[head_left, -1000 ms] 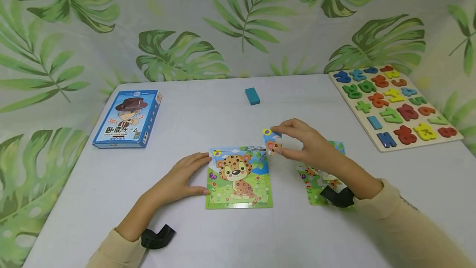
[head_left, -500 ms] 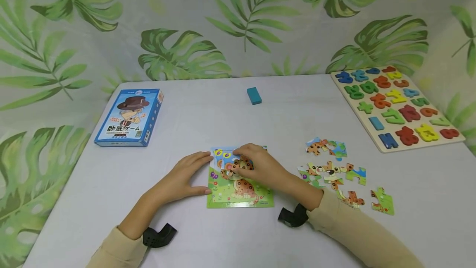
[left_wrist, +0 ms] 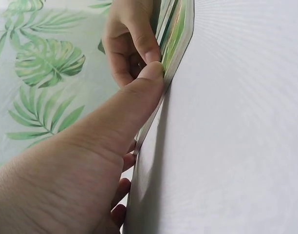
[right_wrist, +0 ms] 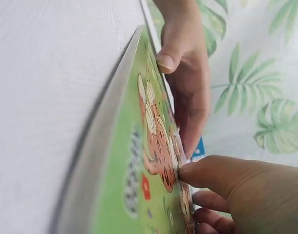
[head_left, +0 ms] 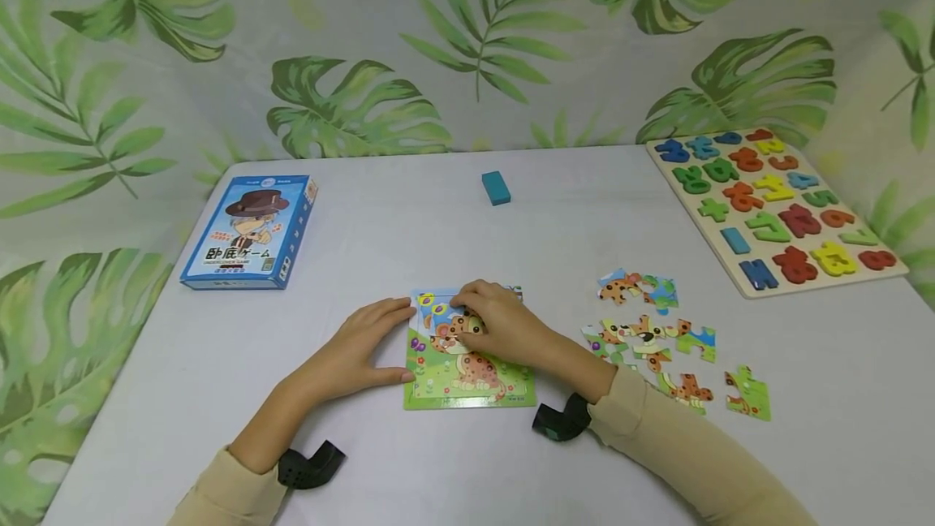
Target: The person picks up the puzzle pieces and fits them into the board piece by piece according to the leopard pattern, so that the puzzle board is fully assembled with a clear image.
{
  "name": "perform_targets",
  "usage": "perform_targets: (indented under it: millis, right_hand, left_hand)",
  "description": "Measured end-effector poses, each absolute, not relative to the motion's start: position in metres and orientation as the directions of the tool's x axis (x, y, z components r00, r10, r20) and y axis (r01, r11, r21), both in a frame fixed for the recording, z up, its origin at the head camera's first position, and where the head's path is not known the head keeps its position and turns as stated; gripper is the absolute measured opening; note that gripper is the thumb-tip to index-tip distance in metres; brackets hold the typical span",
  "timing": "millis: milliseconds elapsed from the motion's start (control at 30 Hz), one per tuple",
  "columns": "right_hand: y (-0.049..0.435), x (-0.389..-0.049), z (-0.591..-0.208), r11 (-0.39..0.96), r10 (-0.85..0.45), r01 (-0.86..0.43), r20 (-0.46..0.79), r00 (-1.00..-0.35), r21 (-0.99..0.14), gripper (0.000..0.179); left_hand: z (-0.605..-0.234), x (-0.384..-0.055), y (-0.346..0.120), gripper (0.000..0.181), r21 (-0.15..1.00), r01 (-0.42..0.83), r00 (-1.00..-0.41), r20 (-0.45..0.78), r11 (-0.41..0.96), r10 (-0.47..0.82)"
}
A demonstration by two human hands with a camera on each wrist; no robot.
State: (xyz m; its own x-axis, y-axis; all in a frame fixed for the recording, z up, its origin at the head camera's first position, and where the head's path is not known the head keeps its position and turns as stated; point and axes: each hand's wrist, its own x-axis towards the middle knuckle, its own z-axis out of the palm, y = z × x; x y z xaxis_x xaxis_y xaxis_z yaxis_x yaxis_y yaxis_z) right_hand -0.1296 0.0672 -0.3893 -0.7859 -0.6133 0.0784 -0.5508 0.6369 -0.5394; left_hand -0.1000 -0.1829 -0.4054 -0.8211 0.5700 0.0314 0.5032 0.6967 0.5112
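Observation:
A square picture board [head_left: 467, 401] printed with a spotted leopard cub lies flat before me. My left hand [head_left: 352, 354] rests at its left edge, fingers and thumb spread, their tips touching the rim. Over the board's upper left, my right hand [head_left: 502, 323] pinches a jigsaw puzzle piece [head_left: 441, 316] with a yellow corner mark and part of an ear. The piece is low over the printed picture; its right side is hidden by the fingers. In the right wrist view, the right thumb [right_wrist: 195, 171] is close against the board's surface.
Several loose puzzle pieces [head_left: 650, 333] lie to the right of the board. A wooden number board [head_left: 777, 209] stands at the back right, a blue card-game box [head_left: 248, 234] at the left. A small teal block [head_left: 496, 188] lies at the back middle.
My right hand has carried the puzzle piece leftward from beside the board to its upper left, uncovering the loose pieces. It has shifted only slightly since half a second ago. My left hand stays put.

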Motion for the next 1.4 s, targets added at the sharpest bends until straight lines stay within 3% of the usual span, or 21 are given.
perform_targets:
  millis: [433,733,900,1100,1233,1400]
  right_hand:
    - [0.059,-0.134,-0.395,0.641,-0.631,-0.651,0.203,-0.748,-0.407,0.038]
    - [0.057,-0.135,-0.397,0.655,-0.655,-0.677,0.196,-0.73,-0.335,0.038]
    - [0.056,-0.132,-0.393,0.674,-0.644,-0.63,0.112,-0.757,-0.385,0.047]
    - [0.063,-0.127,-0.379,0.652,-0.604,-0.504,0.013,-0.797,-0.567,0.06]
    - [0.081,-0.125,-0.362,0.589,-0.596,-0.478,0.048,-0.802,-0.652,0.063]
    - [0.119,-0.123,-0.343,0.533,-0.581,-0.521,0.159,-0.798,-0.666,0.068]
  left_hand:
    - [-0.401,-0.101,-0.182,0.086,0.502,0.516,-0.814,0.036,0.694,0.58]
    - [-0.397,-0.104,-0.181,0.08,0.48,0.538,-0.794,0.014,0.693,0.607]
    - [-0.397,-0.107,-0.182,0.077,0.464,0.552,-0.78,-0.006,0.693,0.625]
    - [-0.397,-0.107,-0.182,0.077,0.474,0.539,-0.786,-0.013,0.696,0.618]
    - [-0.398,-0.107,-0.182,0.077,0.478,0.534,-0.79,-0.011,0.698,0.612]
    - [-0.399,-0.107,-0.182,0.079,0.48,0.523,-0.797,-0.019,0.705,0.604]
